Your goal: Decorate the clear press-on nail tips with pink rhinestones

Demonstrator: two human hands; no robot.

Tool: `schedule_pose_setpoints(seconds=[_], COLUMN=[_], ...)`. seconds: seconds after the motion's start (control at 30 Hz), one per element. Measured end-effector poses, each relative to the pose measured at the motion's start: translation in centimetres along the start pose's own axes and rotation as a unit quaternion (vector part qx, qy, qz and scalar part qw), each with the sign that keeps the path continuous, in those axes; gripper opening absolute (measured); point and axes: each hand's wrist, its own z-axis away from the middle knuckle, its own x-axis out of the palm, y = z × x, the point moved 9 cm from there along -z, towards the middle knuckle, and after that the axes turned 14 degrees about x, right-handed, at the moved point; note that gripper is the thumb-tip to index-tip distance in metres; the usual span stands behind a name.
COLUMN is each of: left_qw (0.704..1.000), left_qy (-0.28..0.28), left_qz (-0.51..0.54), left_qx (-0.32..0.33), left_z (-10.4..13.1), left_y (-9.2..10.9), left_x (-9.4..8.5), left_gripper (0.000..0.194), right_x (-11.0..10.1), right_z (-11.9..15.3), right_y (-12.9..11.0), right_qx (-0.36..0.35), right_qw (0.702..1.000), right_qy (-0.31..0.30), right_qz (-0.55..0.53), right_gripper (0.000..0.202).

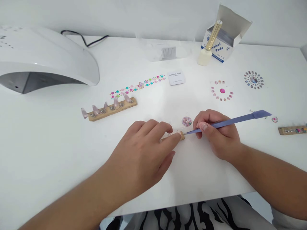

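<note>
Right hand (pixel 217 135) pinched the tool (pixel 236 120) like a pencil, tip at the near end of the stick (pixel 183 137). Left hand (pixel 146 150) lay over that stick, fingers bent; grip or mere pressing could not be told. Disc (pixel 186 121) sat just beyond, between the hands. Progress (judged): stick being worked, result mostly hidden. Beyond the left hand, nails (pixel 116 102) on the rack (pixel 96 118) looked plain, likely undone; right of the right hand, the strip (pixel 292 130) bore coloured pieces, apparently done.
</note>
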Motion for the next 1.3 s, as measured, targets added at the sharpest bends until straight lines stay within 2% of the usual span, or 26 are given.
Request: schedule_pose_setpoints(seconds=[0.13, 0.47, 0.73, 1.03, 1.3], left_qw=[1.0, 1.0, 1.0, 1.0, 1.0], left_qy=[0.007, 0.008, 0.014, 0.012, 0.0], left_qz=[-0.001, 0.009, 0.01, 0.021, 0.02], left_qx=[0.003, 0.003, 0.006, 0.002, 0.004], left_z=[0.1, -0.1, 0.0, 0.0, 0.0], left_y=[0.0, 0.1, 0.1, 0.0, 0.0], left_x=[-0.1, -0.3, -0.3, -0.1, 0.0], left_gripper=[0.029, 0.027, 0.029, 0.03, 0.032], right_x=[-0.5, 0.6, 0.8, 0.6, -0.8], right_z=[-0.2, 0.2, 0.1, 0.2, -0.1], right_y=[0.1, -0.7, -0.4, -0.3, -0.5], right_qx=[0.004, -0.048, -0.045, -0.028, -0.051], right_qw=[1.0, 0.998, 0.998, 0.999, 0.999], right_qy=[0.012, -0.04, -0.046, -0.034, 0.01], right_qz=[-0.018, -0.005, 0.017, 0.018, -0.016], right_gripper=[0.02, 0.024, 0.025, 0.028, 0.022])
